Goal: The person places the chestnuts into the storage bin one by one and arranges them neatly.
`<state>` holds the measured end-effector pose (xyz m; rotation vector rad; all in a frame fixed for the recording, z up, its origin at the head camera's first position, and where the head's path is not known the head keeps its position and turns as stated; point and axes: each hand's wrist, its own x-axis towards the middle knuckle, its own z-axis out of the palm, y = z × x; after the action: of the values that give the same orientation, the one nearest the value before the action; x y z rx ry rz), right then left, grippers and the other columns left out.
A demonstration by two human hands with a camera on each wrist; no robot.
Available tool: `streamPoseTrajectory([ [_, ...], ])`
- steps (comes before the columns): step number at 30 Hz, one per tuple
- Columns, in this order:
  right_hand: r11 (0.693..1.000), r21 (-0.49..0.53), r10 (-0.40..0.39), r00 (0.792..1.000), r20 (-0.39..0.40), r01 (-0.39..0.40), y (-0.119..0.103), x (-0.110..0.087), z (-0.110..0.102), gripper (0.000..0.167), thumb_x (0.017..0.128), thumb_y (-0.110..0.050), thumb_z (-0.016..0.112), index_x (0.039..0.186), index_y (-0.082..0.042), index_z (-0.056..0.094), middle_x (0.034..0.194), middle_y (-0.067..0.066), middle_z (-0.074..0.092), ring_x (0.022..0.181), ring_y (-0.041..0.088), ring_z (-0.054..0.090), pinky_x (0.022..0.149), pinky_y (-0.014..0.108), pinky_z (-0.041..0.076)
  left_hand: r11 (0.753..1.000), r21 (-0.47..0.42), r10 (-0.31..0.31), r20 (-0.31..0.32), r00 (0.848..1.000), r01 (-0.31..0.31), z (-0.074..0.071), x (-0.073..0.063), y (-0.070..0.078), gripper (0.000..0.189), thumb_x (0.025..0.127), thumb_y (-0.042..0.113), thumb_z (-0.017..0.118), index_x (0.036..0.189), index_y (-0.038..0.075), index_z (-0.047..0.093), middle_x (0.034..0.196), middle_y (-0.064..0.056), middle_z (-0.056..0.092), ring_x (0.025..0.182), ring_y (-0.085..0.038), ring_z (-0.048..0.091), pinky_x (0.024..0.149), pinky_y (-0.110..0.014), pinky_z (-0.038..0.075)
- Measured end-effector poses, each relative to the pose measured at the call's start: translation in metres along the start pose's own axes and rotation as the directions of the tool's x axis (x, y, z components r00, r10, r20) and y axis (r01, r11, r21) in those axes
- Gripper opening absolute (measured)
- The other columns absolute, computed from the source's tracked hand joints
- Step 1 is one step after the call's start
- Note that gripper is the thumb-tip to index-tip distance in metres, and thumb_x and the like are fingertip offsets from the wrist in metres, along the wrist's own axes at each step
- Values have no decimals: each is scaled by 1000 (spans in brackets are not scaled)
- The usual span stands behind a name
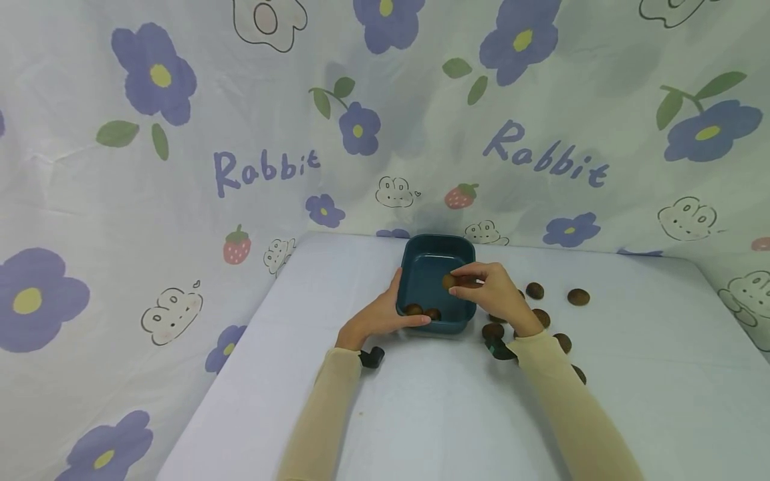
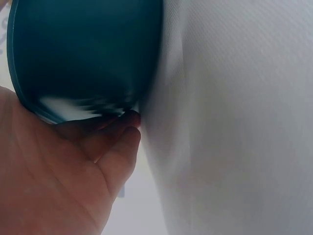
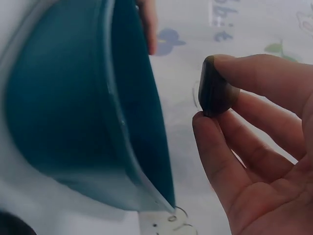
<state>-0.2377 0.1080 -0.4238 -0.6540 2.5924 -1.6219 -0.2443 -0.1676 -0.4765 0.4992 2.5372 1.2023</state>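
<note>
Item in transfer: your right hand (image 1: 494,292) pinches one brown disc (image 1: 448,282) over the teal dish (image 1: 421,257), which your left hand (image 1: 385,315) clasps at its rim on the counter (image 1: 421,401); next calls, likely, for loosening that grip.

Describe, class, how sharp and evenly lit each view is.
Head view: sharp, soft even light, faint shadows under the hands. Left wrist view: the teal dish is smeared with blur and a bright glare streak. Right wrist view: the brown piece is fairly sharp, background cloth soft.
</note>
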Motion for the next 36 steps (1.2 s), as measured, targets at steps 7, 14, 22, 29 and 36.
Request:
streamPoseTrajectory([
  [7, 999, -46, -14, 1000, 7, 14, 3, 9, 20, 35, 89, -14, 82, 120, 1, 75, 117, 19, 76, 103, 32, 75, 87, 39, 63, 1000, -5, 2, 9, 1000, -2, -1, 0, 1, 136, 78, 71, 78, 165, 30, -18, 176, -3, 7, 160, -28, 23, 125, -59, 30],
  [14, 996, -94, -5, 1000, 25, 8, 8, 18, 35, 32, 89, -13, 82, 117, 1, 76, 115, 19, 77, 105, 33, 75, 90, 44, 63, 1000, -11, -7, 18, 1000, 8, 0, -1, 2, 135, 78, 69, 79, 164, 32, -19, 177, -1, 4, 161, -28, 20, 126, -59, 28],
  [22, 982, -188, 26, 997, 69, -13, 8, 28, 49, 27, 88, -8, 81, 113, 2, 78, 112, 17, 78, 102, 29, 75, 89, 43, 63, 1000, -18, 5, 15, 1000, -5, -1, -1, 0, 135, 79, 68, 79, 164, 32, -19, 177, 1, 0, 162, -28, 17, 126, -60, 26],
  [29, 970, -241, 64, 995, 77, -44, 10, 34, 58, 25, 87, -5, 81, 111, 3, 78, 111, 17, 78, 100, 27, 75, 88, 41, 63, 999, -13, 30, 12, 999, -29, -1, 0, -2, 135, 80, 67, 79, 164, 31, -21, 177, 0, -2, 162, -28, 15, 127, -58, 25],
  [36, 962, -260, 106, 991, 82, -82, 12, 37, 64, 25, 87, -3, 81, 111, 4, 77, 111, 19, 78, 99, 29, 78, 84, 40, 64, 1000, -11, -13, 8, 1000, 13, -1, -2, -1, 136, 79, 70, 78, 163, 33, -22, 176, 0, -5, 163, -28, 12, 128, -58, 25],
])
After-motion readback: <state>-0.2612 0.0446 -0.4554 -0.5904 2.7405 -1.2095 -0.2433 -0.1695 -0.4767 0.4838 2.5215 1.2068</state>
